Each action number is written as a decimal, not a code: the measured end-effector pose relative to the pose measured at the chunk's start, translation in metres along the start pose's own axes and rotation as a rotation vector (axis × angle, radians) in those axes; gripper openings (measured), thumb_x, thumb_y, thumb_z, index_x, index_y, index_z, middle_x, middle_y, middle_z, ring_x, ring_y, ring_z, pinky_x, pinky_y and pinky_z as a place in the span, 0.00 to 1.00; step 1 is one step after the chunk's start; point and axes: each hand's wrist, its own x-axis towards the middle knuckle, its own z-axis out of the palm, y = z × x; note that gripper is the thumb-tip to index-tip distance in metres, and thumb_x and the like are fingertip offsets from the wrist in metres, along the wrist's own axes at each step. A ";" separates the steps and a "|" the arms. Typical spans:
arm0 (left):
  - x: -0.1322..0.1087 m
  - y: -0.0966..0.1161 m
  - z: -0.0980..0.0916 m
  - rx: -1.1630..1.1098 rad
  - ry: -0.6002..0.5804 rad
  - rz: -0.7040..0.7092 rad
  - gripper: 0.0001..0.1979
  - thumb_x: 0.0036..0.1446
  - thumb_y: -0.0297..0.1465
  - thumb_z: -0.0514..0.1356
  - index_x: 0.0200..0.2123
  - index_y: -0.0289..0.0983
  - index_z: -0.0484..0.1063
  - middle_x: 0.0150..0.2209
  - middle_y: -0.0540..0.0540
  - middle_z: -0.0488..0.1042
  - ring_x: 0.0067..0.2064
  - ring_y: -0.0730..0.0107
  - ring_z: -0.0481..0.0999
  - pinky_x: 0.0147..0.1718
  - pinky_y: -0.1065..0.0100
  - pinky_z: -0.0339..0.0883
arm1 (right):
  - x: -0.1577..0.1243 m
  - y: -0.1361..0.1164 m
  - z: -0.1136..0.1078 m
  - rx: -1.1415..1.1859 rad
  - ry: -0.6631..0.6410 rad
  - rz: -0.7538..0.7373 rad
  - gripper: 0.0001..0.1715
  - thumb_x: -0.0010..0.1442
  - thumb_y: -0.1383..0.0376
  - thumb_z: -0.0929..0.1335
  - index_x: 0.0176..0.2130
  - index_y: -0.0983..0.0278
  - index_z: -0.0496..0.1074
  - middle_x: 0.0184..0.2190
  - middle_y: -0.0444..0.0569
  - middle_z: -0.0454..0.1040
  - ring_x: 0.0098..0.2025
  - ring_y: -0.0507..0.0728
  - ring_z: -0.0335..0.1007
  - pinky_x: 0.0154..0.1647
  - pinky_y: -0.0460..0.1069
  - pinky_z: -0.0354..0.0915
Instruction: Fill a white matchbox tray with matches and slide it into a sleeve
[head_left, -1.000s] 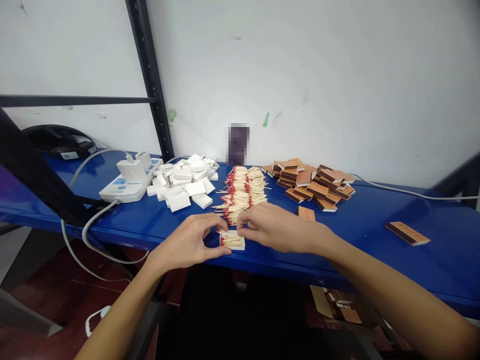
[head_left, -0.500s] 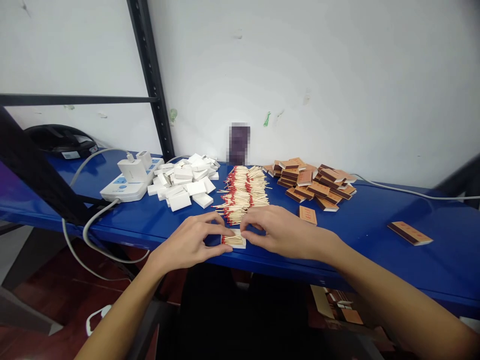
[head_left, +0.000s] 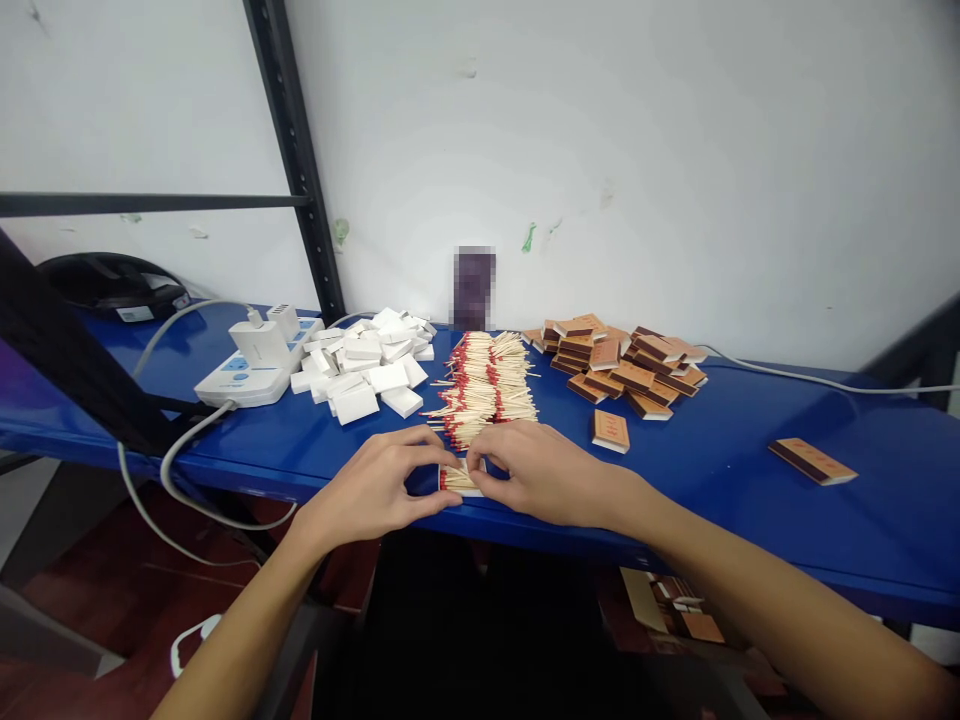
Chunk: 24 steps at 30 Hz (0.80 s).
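A small white tray with red-tipped matches (head_left: 454, 480) lies at the front edge of the blue table. My left hand (head_left: 386, 482) holds the tray's left end, thumb at the near side and fingers at the far side. My right hand (head_left: 544, 472) is over the tray's right part, its thumb and index finger pinched at the matches; whatever is between the fingertips is too small to make out. Just beyond the hands lies a long heap of loose matches (head_left: 491, 385). White trays (head_left: 367, 360) are piled to its left, and orange-brown matchbox sleeves (head_left: 634, 368) to its right.
On the blue table (head_left: 720, 480), one matchbox (head_left: 610, 430) sits near my right wrist and another (head_left: 812, 461) farther right. A white power strip (head_left: 251, 380) with cables is at the left, beside a black metal post (head_left: 304, 170). Below stands an open box (head_left: 645, 600).
My right hand has moved slightly left over the tray, covering more of its right part. My left hand keeps its hold. The whole view has shifted a little.
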 end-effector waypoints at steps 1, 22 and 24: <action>0.000 0.000 0.000 0.002 -0.001 0.001 0.16 0.61 0.41 0.63 0.49 0.42 0.77 0.43 0.48 0.74 0.40 0.70 0.74 0.39 0.70 0.65 | 0.000 -0.001 0.000 0.012 -0.001 0.004 0.10 0.64 0.62 0.65 0.37 0.62 0.75 0.36 0.47 0.78 0.37 0.55 0.70 0.36 0.48 0.55; -0.001 0.001 0.001 -0.020 0.019 0.011 0.12 0.59 0.42 0.64 0.39 0.40 0.74 0.41 0.50 0.74 0.38 0.71 0.73 0.38 0.69 0.63 | 0.009 0.017 0.003 -0.323 0.088 0.071 0.10 0.66 0.66 0.63 0.37 0.62 0.73 0.37 0.48 0.77 0.38 0.55 0.71 0.31 0.49 0.49; -0.001 0.002 0.000 -0.017 0.017 0.010 0.12 0.59 0.42 0.64 0.38 0.40 0.74 0.40 0.50 0.74 0.38 0.71 0.73 0.37 0.69 0.62 | 0.010 0.017 0.001 -0.314 0.080 0.086 0.08 0.65 0.66 0.63 0.37 0.62 0.72 0.37 0.47 0.77 0.37 0.55 0.70 0.31 0.49 0.49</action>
